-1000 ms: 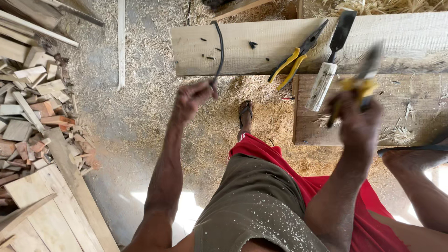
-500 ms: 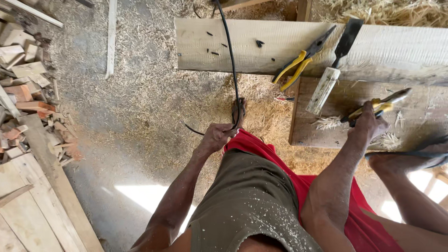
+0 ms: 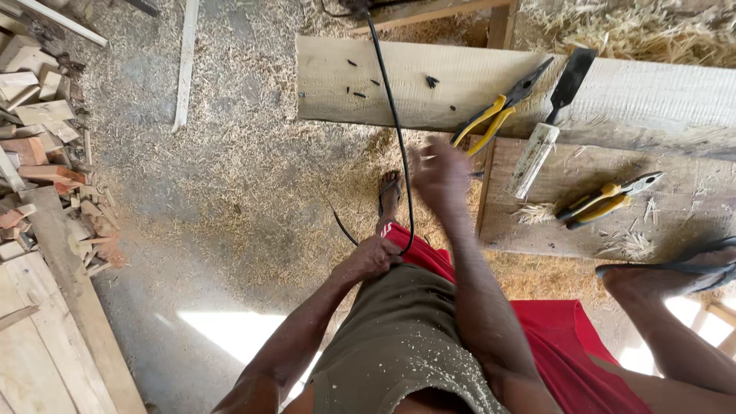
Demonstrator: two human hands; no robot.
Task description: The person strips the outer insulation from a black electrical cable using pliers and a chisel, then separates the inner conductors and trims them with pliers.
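Our left hand (image 3: 376, 257) is clamped on the thin black cable (image 3: 395, 130) down at our knee, lower than a second ago. Our right hand (image 3: 441, 175), blurred, grip unreadable, has left its yellow-handled pliers (image 3: 606, 201) on the rough plank (image 3: 690, 215) and now reaches toward the cable. Sawdust covers the floor (image 3: 253, 176).

right hand (image 3: 441, 172) dropped the pliers (image 3: 606, 201), now empty.
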